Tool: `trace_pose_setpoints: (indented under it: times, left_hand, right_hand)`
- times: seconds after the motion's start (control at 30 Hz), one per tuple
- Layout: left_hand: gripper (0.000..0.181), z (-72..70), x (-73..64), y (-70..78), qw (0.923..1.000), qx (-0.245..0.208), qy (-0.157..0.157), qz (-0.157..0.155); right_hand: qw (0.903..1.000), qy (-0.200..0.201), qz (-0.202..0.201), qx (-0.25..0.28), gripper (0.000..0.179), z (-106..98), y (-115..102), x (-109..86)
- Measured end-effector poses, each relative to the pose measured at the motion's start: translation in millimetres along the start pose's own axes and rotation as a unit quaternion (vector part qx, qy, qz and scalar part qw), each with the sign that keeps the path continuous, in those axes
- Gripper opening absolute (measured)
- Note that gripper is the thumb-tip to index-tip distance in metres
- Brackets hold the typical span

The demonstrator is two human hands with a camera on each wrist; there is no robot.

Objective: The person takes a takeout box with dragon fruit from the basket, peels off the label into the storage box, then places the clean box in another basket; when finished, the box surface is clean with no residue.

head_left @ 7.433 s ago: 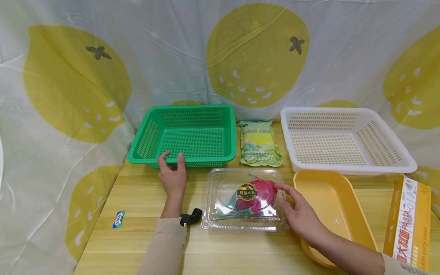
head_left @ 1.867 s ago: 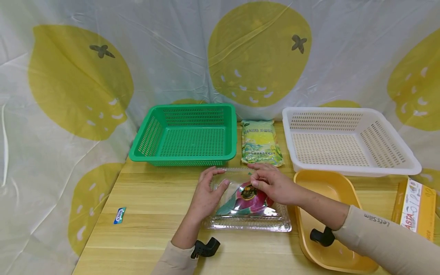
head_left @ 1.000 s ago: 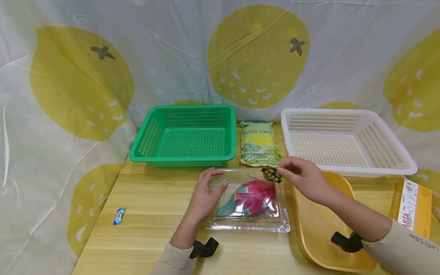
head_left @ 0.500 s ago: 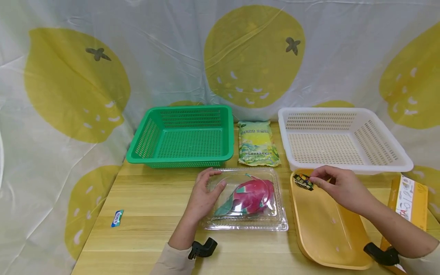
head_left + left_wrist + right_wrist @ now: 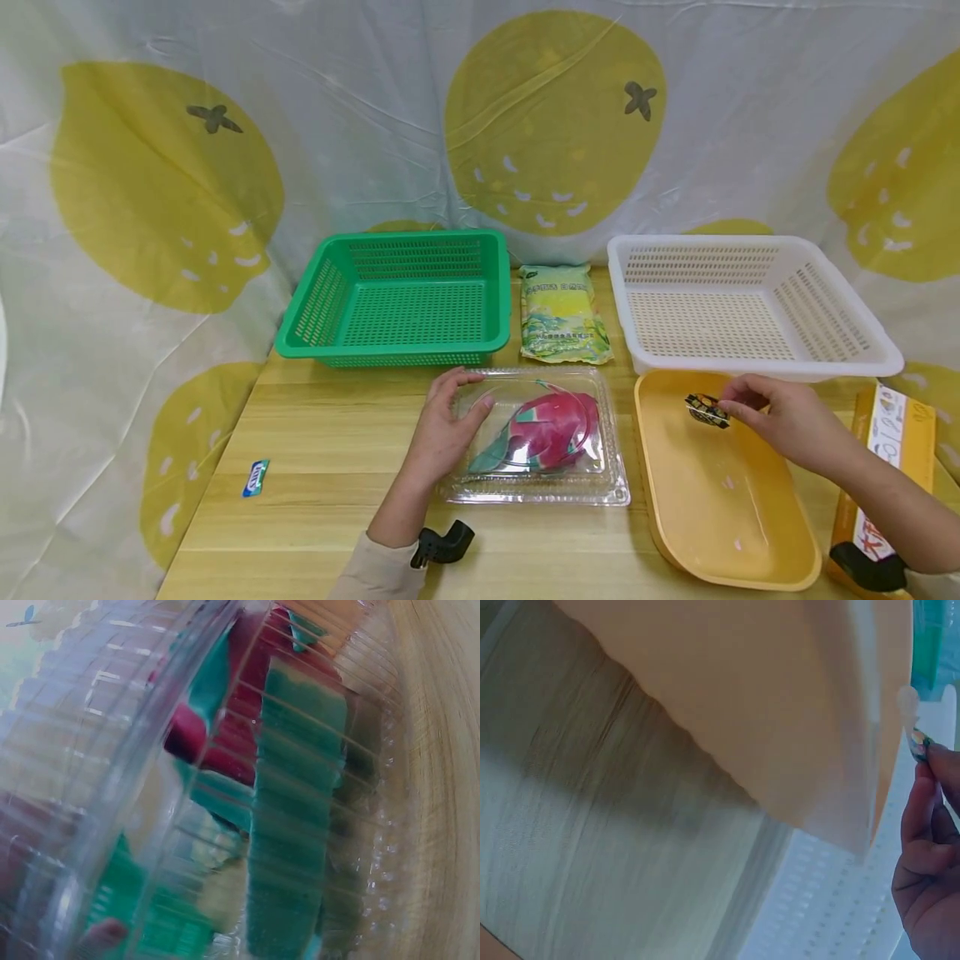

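A clear plastic fruit box (image 5: 540, 492) with a closed lid sits mid-table, a red and green dragon fruit (image 5: 551, 425) inside. My left hand (image 5: 442, 433) rests on the lid's left part, thumb and fingers spread and loosely bent; through the plastic in the left wrist view a fingertip (image 5: 106, 934) shows. Between thumb and forefinger my right hand (image 5: 783, 421) pinches a black label sticker (image 5: 707, 410) by its edge, above the yellow tray (image 5: 720, 500). In the right wrist view the sticker (image 5: 916, 744) hangs from the fingertips.
Behind the box stand a green basket (image 5: 420, 346) and a white basket (image 5: 757, 364), a yellow-green packet (image 5: 564, 312) between them. An orange pasta box (image 5: 892, 442) lies far right. A small blue-white wrapper (image 5: 255, 478) lies left on the wooden table (image 5: 315, 450).
My right hand has peeled the sticker off the lid and carried it right, over the yellow tray. My left hand earlier came from the green basket's edge onto the box and stays there.
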State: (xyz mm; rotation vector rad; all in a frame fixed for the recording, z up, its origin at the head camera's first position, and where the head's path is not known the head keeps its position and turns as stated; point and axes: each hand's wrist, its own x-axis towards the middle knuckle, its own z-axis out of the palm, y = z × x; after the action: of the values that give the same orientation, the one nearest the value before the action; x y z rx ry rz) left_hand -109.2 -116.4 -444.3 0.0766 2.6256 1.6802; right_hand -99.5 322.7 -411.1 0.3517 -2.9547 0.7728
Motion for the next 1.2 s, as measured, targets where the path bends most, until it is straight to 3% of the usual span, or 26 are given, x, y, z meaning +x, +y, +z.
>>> trace_pose_setpoints:
  times: [0.37,0.57,0.7,0.9,1.03,1.2]
  left_hand:
    - [0.033,0.9,0.0,0.9,1.0000,0.003,0.001,0.002]
    - [0.033,1.1,0.1,0.9,1.0000,0.002,0.000,0.000]
    - [0.034,0.5,-0.2,0.9,1.0000,-0.003,-0.003,-0.003]
    - [0.032,-0.8,0.2,0.1,0.9998,-0.019,-0.008,-0.006]
    - [0.031,-2.0,0.1,0.0,0.9993,-0.029,-0.014,-0.017]
    - [0.033,-4.4,0.2,-0.5,0.9980,-0.043,-0.025,-0.038]
  right_hand:
    - [0.9997,-0.008,-0.006,-0.023,0.005,-2,13,-0.3]
    - [0.9988,0.045,0.020,-0.003,0.007,-17,20,0.9]
    - [0.9964,0.077,0.034,-0.008,0.017,-30,37,7.4]
    - [0.9972,0.005,0.075,-0.006,0.050,-51,71,21.0]
    - [0.9952,-0.044,0.087,0.003,0.055,-58,90,25.7]
    - [0.9924,-0.067,0.102,0.017,0.055,-59,103,29.1]
